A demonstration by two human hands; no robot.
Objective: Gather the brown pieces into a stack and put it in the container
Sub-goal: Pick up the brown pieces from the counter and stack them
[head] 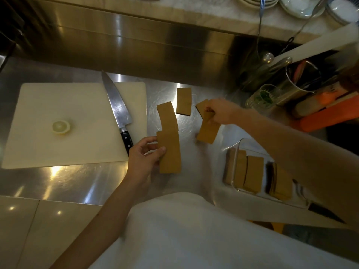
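The steel surface (81, 177) fills the view, and the biggest thing on it is the pale cutting board (58, 117) at the left, with a chef's knife (116, 105) lying across its right edge and a lemon slice (61, 127) near its middle. At the lower right stands the clear container (236, 162), already holding several brown pieces on edge (252, 171); part of it is hidden under the right forearm.

Between board and container lie the loose brown pieces, their long axes running roughly away from the person. The left hand (144, 158) is closed on the nearest piece (170, 152), thumb on top and fingers under its left edge. That piece overlaps the near end of a second, curved piece (167, 116) which reaches away from it. A shorter piece (183, 101) lies alone beyond, flat on the steel and touched by neither hand. The right hand (219, 113) pinches one piece at its far end (203, 108), and another piece (207, 132) hangs or lies just below its fingers; motion blur keeps me from telling whether it grips both.

The gathering looks about half done, judging by how scattered the pieces are. The lone short piece sits between the hands but closer to the right one, which seems better placed to collect it. The container lies to the right of both hands and nearer the person, under the right arm, so the finished stack would have to travel that way.
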